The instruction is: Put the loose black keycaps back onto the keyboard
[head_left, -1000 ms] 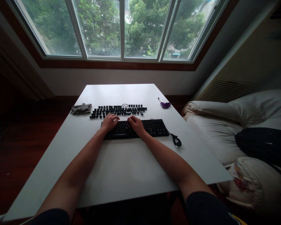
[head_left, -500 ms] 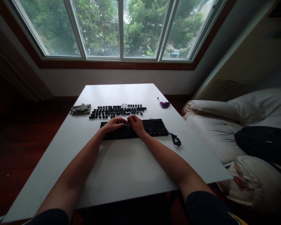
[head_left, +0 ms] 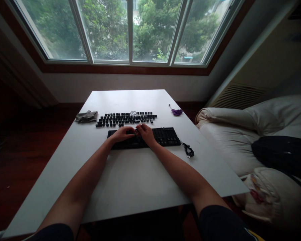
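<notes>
A black keyboard [head_left: 167,136] lies across the white table [head_left: 135,174]. Over its middle, my left hand [head_left: 124,133] and my right hand [head_left: 145,133] meet at the fingertips. The fingers of both hands are closed in a pinch, around something small and dark that I cannot make out. Part of the keyboard is hidden beneath them. Just beyond the keyboard, several loose black keycaps [head_left: 125,118] stand in rows. A thin wire loop [head_left: 133,113] lies among them.
A crumpled grey cloth [head_left: 87,116] lies to the left of the keycaps. At the right are a purple cloth [head_left: 177,112] and the coiled keyboard cable [head_left: 188,150]. A pale sofa [head_left: 228,134] stands beside the table, with a dark bag [head_left: 281,154] on it.
The left hand's fingers have drawn down and closer to the right hand's fingertips. The right hand stays nearly in place, and the things on the table have not moved.
</notes>
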`<state>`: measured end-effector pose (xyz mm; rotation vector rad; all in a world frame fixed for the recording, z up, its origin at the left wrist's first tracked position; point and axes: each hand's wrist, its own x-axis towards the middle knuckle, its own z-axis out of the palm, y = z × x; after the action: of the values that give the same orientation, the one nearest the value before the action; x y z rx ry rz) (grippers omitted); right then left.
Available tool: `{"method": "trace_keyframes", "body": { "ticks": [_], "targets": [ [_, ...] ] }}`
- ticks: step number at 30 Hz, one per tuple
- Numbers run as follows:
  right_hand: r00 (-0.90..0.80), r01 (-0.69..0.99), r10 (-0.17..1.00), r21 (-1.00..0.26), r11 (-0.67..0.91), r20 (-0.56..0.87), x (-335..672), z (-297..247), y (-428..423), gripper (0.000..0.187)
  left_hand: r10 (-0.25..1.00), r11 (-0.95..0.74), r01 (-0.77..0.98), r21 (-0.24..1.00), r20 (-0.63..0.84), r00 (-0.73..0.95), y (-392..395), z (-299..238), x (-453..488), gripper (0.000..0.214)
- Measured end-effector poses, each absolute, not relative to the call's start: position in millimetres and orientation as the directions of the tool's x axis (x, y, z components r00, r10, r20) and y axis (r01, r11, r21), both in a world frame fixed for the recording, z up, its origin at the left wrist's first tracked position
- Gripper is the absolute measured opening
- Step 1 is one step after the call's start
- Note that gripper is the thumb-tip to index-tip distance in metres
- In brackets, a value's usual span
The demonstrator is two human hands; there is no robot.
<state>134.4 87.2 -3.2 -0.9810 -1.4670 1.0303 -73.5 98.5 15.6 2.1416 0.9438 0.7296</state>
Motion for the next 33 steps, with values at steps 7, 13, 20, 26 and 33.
{"method": "trace_keyframes", "body": {
  "ticks": [7, 13, 20, 26, 33],
  "targets": [
    [-0.151, 0.080, 0.935, -0.939, 0.334, 0.320, 132.5, -4.0, 85.1, 0.039, 0.773, -0.567, 0.452, 0.688, 0.257, 0.580, 100.3, 12.1, -71.3, 0.024],
    [-0.143, 0.090, 0.939, -0.940, 0.328, 0.314, 131.7, -4.1, 85.4, 0.040, 0.779, -0.576, 0.454, 0.680, 0.289, 0.556, 99.8, 9.6, -69.4, 0.021],
    [-0.041, 0.036, 0.967, -0.966, 0.254, 0.253, 134.1, -2.2, 89.9, 0.047, 0.830, -0.460, 0.374, 0.805, 0.240, 0.504, 97.3, 13.2, -70.6, 0.037],
    [-0.039, -0.027, 0.976, -0.977, 0.213, 0.214, 135.7, -3.5, 91.2, 0.048, 0.809, -0.424, 0.258, 0.868, 0.235, 0.538, 100.3, 14.5, -75.5, 0.039],
    [-0.068, 0.025, 0.963, -0.964, 0.264, 0.261, 136.0, -2.4, 89.0, 0.044, 0.789, -0.433, 0.264, 0.862, 0.220, 0.573, 101.9, 10.1, -74.8, 0.038]
  ]
}}
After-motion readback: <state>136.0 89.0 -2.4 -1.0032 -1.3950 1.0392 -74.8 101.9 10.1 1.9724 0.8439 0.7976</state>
